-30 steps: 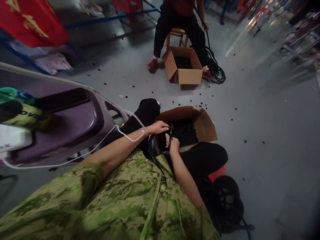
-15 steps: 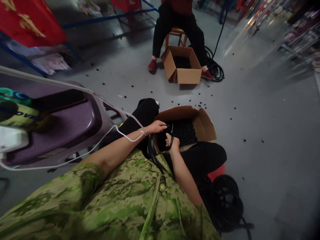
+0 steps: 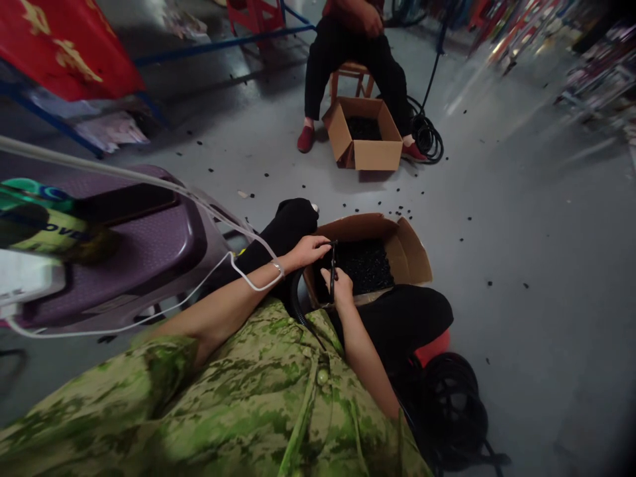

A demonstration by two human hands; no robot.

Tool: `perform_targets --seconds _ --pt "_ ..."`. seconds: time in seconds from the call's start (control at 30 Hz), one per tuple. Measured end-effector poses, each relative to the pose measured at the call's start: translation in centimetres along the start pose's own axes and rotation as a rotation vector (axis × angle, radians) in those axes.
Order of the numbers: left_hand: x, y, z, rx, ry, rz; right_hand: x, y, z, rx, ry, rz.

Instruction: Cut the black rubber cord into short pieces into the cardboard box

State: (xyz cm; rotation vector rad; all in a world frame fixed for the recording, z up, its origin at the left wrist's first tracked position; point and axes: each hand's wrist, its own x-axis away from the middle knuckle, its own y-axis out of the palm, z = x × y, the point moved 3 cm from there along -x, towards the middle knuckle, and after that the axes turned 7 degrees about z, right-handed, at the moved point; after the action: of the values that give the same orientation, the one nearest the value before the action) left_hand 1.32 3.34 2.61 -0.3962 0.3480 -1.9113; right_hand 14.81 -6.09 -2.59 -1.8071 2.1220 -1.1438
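Over the near cardboard box [image 3: 415, 255], my left hand [image 3: 312, 250] pinches the end of a black ribbed tube [image 3: 298, 298], which curves down toward my lap. My right hand [image 3: 340, 285] is closed on black-handled scissors [image 3: 333, 268], their blades pointing up at the tube end just right of my left fingertips. Many small black pieces [image 3: 368, 265] lie in the box, which sits between my legs. How far the blades are apart is too small to tell.
A purple stool [image 3: 149, 232] with a bottle [image 3: 54, 228] stands left; a white cable [image 3: 173, 308] crosses my left forearm. Black tubing coils [image 3: 454, 404] lie at right. A seated person [image 3: 318, 59] has another cardboard box [image 3: 377, 156] ahead. Small black bits dot the floor.
The scissors in my right hand have turned more upright, with their blades now at the tube end by my left fingers. The seated person's hand has come into view.
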Motion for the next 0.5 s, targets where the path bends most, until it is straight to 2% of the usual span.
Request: perform_targets --seconds 0.13,0.3,0.4,0.5 --pt "0.1 0.0 0.4 -0.127 0.129 -0.002 0.1 -0.8 -0.8 0.046 -0.086 0.017" --pt "0.4 -0.2 1.0 -0.170 0.234 -0.049 0.2 -1.8 -1.9 0.120 -0.116 0.047" --pt "0.4 -0.1 1.0 -0.179 0.253 -0.113 0.4 -2.2 -2.2 0.179 -0.108 0.083" --pt "0.2 0.2 0.5 -0.168 0.206 -0.155 0.4 -2.4 -2.3 0.233 -0.065 0.092"
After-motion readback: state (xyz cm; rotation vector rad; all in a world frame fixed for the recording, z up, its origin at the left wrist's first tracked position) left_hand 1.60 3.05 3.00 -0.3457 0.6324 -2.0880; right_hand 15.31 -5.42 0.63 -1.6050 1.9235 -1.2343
